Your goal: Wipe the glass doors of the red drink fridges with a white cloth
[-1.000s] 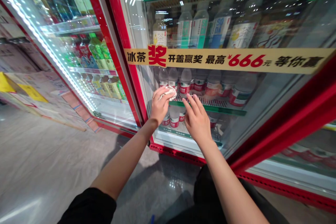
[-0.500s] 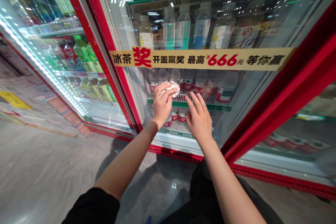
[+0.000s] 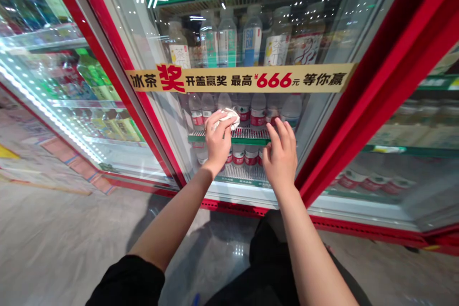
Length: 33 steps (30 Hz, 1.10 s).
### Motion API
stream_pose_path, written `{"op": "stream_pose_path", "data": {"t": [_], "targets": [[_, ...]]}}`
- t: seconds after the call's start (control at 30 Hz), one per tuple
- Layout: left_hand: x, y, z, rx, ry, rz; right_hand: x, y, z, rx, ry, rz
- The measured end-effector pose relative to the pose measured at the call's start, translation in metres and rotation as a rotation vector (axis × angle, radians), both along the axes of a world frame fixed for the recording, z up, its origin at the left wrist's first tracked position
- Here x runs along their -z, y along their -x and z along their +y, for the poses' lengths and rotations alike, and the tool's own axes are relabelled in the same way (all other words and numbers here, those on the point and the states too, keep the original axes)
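My left hand (image 3: 218, 142) is closed on a crumpled white cloth (image 3: 229, 118), which sits against or very near the glass door (image 3: 158, 119) of a drinks fridge, below its yellow banner. To the right, my right hand (image 3: 281, 155) holds nothing; its fingers are apart and reach toward the same glass. Whether the fingertips touch the pane I cannot tell. Behind the glass, bottles with red and white labels (image 3: 258, 114) stand on a rack, partly hidden by my hands. Higher up is a row of bottles, among them a blue-labelled soda bottle (image 3: 252, 40).
A yellow promotional strip (image 3: 233, 79) crosses the glass. Red door frames (image 3: 111, 52) bound the pane on both sides. Another lit fridge (image 3: 82, 100) stands to the left, with stacked boxes (image 3: 68, 158) beside it. Grey floor (image 3: 64, 229) lies below, near my knees.
The view has shifted, so the fridge appears farther left. My right hand has moved right, away from the left hand. The left hand still holds the cloth near the glass.
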<state>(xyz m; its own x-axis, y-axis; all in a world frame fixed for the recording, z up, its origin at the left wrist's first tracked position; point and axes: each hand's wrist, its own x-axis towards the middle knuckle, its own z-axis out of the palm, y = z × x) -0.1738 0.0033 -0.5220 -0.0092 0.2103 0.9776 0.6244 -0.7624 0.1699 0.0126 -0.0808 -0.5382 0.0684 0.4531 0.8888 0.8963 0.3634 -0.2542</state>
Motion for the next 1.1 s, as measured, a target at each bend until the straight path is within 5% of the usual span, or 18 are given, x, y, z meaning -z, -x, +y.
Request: {"op": "stream_pose_path", "data": {"t": [0.17,0.37,0.5,0.67,0.8,0.93,1.1], "targets": [[0.008,-0.033,-0.003,0.065,-0.04,0.109,-0.002,-0.016,-0.004,0.006,0.008,0.023],[0.038,-0.021,-0.009,0.058,-0.013,0.194,0.0,-0.031,-0.015,0.016,0.026,0.033],[0.021,-0.031,-0.008,0.025,-0.047,0.053,0.0,-0.039,-0.02,0.02,0.01,0.04],[-0.001,-0.078,-0.008,0.055,-0.036,0.069,0.001,-0.052,-0.023,0.05,-0.019,0.105],[0.013,-0.096,-0.013,0.144,-0.094,0.181,0.003,-0.061,-0.024,0.067,-0.034,0.21],[0.032,-0.083,-0.018,0.157,-0.127,0.238,0.002,-0.067,-0.027,0.072,-0.052,0.303],[0.019,-0.087,-0.013,0.106,-0.092,0.155,0.0,-0.074,-0.032,0.102,-0.109,0.367]]}}
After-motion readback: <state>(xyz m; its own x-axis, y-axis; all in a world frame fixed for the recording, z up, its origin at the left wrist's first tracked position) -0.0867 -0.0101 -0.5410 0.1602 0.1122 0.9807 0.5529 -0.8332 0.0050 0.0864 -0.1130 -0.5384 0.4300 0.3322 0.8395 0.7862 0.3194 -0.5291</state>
